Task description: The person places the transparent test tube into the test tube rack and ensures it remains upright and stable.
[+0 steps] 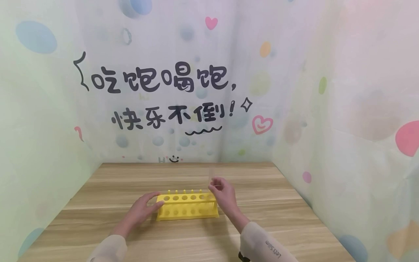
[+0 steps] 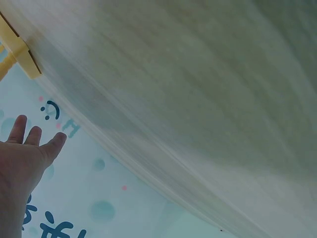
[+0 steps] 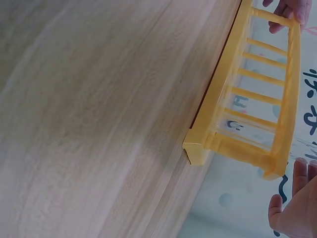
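Note:
A yellow test tube rack [image 1: 188,217] with a row of round holes and short pegs stands upright on the table. My left hand [image 1: 141,209] grips its left end, thumb at the front and a finger behind; in the left wrist view the other fingers of that hand [image 2: 22,163] spread out beside the rack end [image 2: 25,54]. Above the rack's right end, my right hand [image 1: 224,193] pinches a clear, faintly visible tube [image 1: 211,174] held upright. The right wrist view shows the right hand [image 3: 297,208] beside the rack's near end, with the tube hard to make out.
The wood-grain table [image 1: 124,182] extends around the rack on all sides. Behind it hangs a printed backdrop [image 1: 176,43] with dark lettering and coloured dots, and similar sheets [image 1: 343,109] flank both sides.

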Demonstrator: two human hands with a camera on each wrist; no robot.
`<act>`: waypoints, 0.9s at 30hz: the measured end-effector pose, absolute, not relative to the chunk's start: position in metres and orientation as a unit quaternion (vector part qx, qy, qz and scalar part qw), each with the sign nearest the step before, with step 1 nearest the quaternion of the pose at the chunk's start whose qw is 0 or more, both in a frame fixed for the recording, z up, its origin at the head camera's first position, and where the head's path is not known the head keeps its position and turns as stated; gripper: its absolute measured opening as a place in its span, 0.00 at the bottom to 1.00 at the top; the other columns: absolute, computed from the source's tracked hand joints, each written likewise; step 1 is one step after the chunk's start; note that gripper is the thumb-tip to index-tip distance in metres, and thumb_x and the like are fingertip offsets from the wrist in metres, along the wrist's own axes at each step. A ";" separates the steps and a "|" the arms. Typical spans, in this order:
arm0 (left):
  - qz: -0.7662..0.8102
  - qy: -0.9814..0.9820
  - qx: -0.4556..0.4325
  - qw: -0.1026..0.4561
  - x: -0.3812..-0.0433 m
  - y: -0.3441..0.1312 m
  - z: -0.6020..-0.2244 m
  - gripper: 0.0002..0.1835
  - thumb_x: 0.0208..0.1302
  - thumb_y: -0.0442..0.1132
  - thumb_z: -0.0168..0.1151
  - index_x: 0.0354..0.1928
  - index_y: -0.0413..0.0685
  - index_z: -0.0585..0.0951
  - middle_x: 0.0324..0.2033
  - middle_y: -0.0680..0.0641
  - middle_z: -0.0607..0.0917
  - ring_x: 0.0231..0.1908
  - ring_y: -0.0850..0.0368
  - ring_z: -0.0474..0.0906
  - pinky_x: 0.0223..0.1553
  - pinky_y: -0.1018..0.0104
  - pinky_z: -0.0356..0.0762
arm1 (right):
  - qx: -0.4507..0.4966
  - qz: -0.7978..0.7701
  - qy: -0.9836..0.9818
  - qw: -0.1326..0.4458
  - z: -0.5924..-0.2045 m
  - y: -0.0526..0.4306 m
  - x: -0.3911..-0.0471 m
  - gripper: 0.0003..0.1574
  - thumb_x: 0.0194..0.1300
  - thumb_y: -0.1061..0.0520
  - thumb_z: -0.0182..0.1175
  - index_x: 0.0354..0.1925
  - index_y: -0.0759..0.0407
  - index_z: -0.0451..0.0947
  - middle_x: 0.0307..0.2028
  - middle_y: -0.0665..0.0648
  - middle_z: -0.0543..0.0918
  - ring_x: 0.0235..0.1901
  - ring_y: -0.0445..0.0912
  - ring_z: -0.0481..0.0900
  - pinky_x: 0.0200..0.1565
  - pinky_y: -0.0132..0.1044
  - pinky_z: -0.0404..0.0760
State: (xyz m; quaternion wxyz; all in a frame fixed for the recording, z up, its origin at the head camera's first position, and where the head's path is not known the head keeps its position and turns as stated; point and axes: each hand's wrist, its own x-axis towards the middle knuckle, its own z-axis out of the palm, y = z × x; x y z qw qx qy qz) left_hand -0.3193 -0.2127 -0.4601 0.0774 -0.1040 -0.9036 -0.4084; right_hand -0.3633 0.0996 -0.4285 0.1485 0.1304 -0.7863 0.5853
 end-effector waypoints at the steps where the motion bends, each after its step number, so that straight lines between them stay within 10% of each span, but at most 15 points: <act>1: -0.408 -0.904 -0.104 0.078 -0.319 -0.213 -0.460 0.34 0.70 0.58 0.59 0.67 0.40 0.72 0.67 0.32 0.70 0.68 0.30 0.60 0.65 0.34 0.58 | 0.132 0.585 -0.786 0.149 -0.429 0.100 -0.363 0.18 0.65 0.59 0.66 0.52 0.62 0.79 0.42 0.56 0.85 0.44 0.49 0.83 0.47 0.39 0.83; 18: -0.403 -0.905 -0.109 0.083 -0.321 -0.214 -0.461 0.35 0.69 0.58 0.59 0.67 0.40 0.72 0.66 0.33 0.70 0.68 0.31 0.61 0.66 0.35 0.59 | 0.137 0.586 -0.786 0.141 -0.430 0.100 -0.363 0.18 0.65 0.61 0.66 0.53 0.61 0.79 0.42 0.58 0.84 0.42 0.49 0.83 0.47 0.39 0.84; 27: -0.320 -0.933 -0.129 0.105 -0.323 -0.213 -0.454 0.36 0.71 0.61 0.54 0.67 0.38 0.71 0.65 0.33 0.72 0.65 0.30 0.64 0.65 0.34 0.60 | 0.142 0.548 -0.812 0.140 -0.435 0.110 -0.363 0.31 0.67 0.46 0.65 0.61 0.61 0.75 0.49 0.59 0.83 0.48 0.50 0.82 0.50 0.46 0.82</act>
